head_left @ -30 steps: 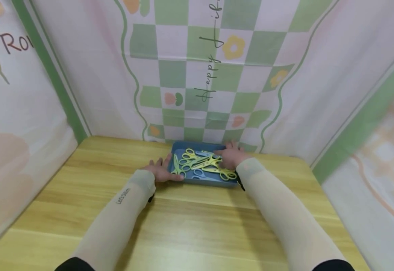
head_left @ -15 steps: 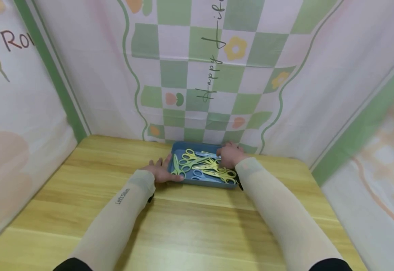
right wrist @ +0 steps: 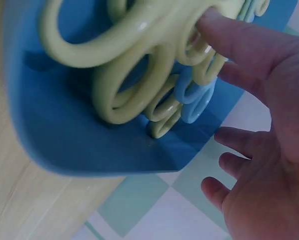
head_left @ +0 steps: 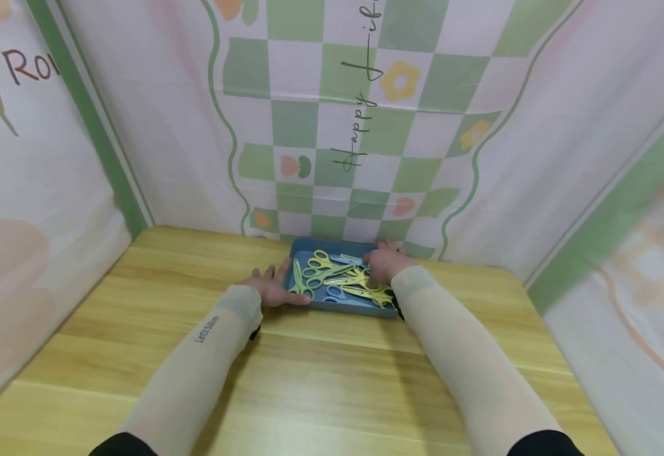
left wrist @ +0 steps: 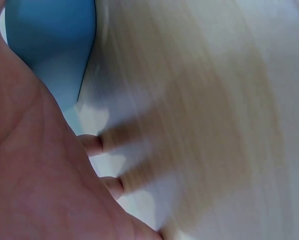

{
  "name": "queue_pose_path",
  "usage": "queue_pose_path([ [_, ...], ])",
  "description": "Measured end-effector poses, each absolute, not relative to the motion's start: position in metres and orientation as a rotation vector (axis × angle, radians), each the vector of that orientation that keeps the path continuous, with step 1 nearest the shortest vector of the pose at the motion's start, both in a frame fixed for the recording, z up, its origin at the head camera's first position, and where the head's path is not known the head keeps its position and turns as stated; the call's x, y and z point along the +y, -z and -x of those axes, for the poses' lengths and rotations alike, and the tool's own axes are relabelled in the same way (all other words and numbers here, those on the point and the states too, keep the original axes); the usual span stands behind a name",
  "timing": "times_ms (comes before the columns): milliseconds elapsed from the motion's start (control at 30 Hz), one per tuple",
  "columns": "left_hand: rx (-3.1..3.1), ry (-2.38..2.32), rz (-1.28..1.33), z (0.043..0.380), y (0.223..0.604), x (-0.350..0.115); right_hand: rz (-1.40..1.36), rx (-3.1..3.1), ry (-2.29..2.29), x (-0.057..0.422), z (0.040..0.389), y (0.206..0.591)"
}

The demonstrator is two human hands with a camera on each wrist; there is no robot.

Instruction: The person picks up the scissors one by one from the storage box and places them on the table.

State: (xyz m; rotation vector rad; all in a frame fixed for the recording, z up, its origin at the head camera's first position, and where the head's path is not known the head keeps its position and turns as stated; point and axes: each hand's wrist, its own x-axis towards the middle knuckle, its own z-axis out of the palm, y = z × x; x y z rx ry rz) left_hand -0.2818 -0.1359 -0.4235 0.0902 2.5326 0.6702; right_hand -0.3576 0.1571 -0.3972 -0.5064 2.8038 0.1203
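Note:
A blue tray (head_left: 303,244) stands at the back of the wooden table, holding several pairs of yellow, green and light-blue scissors. My left hand (head_left: 270,288) spreads at the tray's left front corner, thumb along the front edge and forefinger against the left side. Over the tray's right end is my right hand (head_left: 386,263). In the right wrist view its thumb and forefinger pinch a ring of the yellow scissors (right wrist: 194,50), while the other fingers reach past the rim. Green scissors (head_left: 298,278) lie near the left hand. Part of the scissors pile is hidden beneath the right hand.
A checkered cloth (head_left: 340,190) hangs directly behind the tray. More printed cloth stands at the left (head_left: 41,272) and right (head_left: 640,240). The wooden table (head_left: 309,380) extends in front of the tray.
My right hand has drawn its fingers in and shifted slightly left among the scissors. Yellow scissors at the tray's right end have moved a little. The left hand stays put.

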Motion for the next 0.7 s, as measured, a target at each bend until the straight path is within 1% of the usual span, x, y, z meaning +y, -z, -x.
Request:
queue_pose_path([
  [700, 2.541, -0.674, -0.081, 0.2845, 0.4282, -0.1367, 0.594, 2.890, -0.165, 0.1566, 0.3572, 0.3917],
])
